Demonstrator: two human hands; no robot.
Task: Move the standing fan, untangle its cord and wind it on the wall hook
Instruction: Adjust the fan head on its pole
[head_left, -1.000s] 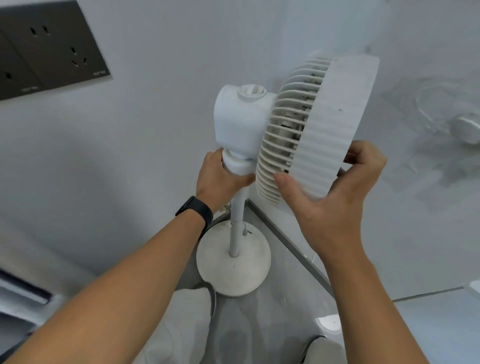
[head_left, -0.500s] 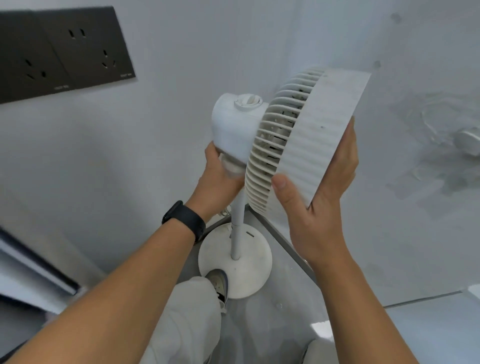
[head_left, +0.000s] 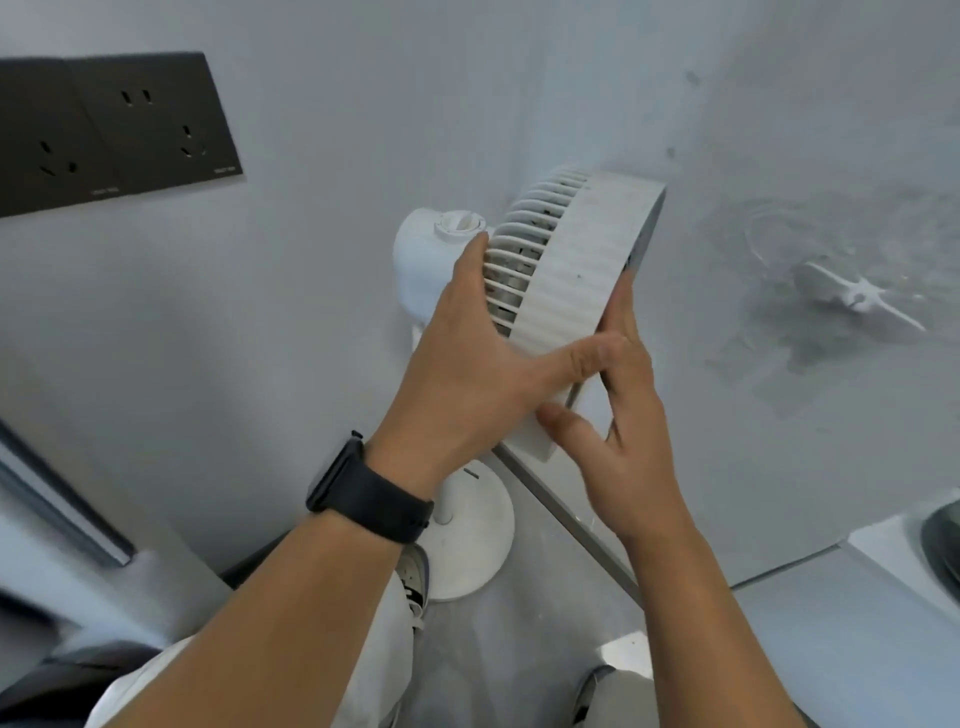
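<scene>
Both my hands are on the white standing fan's head (head_left: 574, 270), which stands in the corner by the wall. My L hand (head_left: 467, 374) lies over the rear grille w/ fingers straight & spread, thumb stretched across the ribbed rim. My R hand (head_left: 618, 431) presses flat vs the front face, fingers straight up along the rim, thumb sticking out below; neither hand curls round anything. The fan's round base (head_left: 467, 540) sits on the floor just beside my shoe (head_left: 413, 577). Black watch (head_left: 363, 493) on my L wrist. Dark socket panel (head_left: 114, 130) on the wall at upper L; white wall hook (head_left: 857, 299) on the wall to the R, well apart from the fan. Can't see the cord.
</scene>
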